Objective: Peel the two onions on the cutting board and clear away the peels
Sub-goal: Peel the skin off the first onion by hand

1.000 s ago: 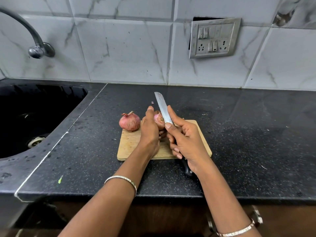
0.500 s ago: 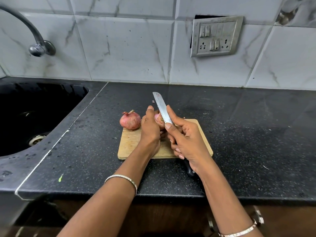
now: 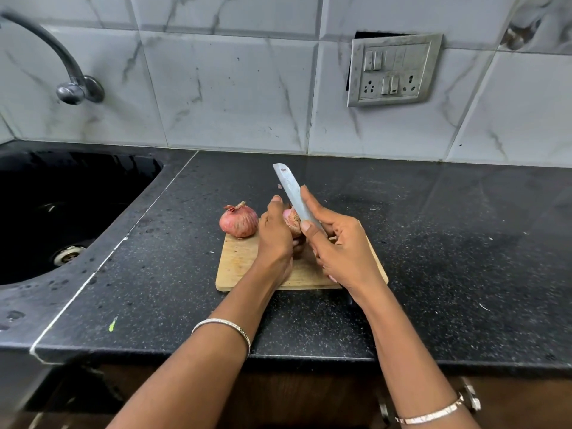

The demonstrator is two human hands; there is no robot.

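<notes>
Gripping 1 pink-skinned onion (image 3: 291,221) in the left hand (image 3: 274,239), over the far middle of the wooden cutting board (image 3: 238,267), dry root tuft turned toward the blade. Holding a steel knife (image 3: 292,193) in the right hand (image 3: 343,252), thumb on the flat, tip pointing far and left, edge touching that onion. Resting unpeeled on the board's far left corner: a 2nd onion (image 3: 239,220), rounder, papery red, with twisted stem.
</notes>
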